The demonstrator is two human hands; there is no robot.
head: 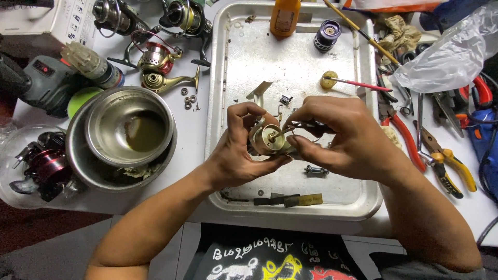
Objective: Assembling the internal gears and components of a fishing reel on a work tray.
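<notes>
A small gold-coloured metal fishing-reel body (268, 139) is held above the middle of a shallow rectangular steel tray (290, 57), clear of its floor. It is cupped by the left hand (239, 148), whose fingers are curled closed around its left side and underside. The right hand (340, 136) is closed from the other side, its thumb and forefinger pinched on a thin dark part at the reel body's front; what exactly is pinched cannot be told. On the tray are seen an orange plastic bottle (284, 16), a dark cylindrical spool (328, 35), a round yellow disc (328, 80) with a red-handled thin tool (360, 84) laid across it, and a small metal bolt (316, 170) just beside the right hand. Left of the tray, 2 nested round steel bowls (129, 135) are set on the white table (194, 124), with several other fishing reels (155, 57) behind them. Right of the tray, red-handled pliers (402, 132) and yellow-handled pliers (446, 161) are laid.
</notes>
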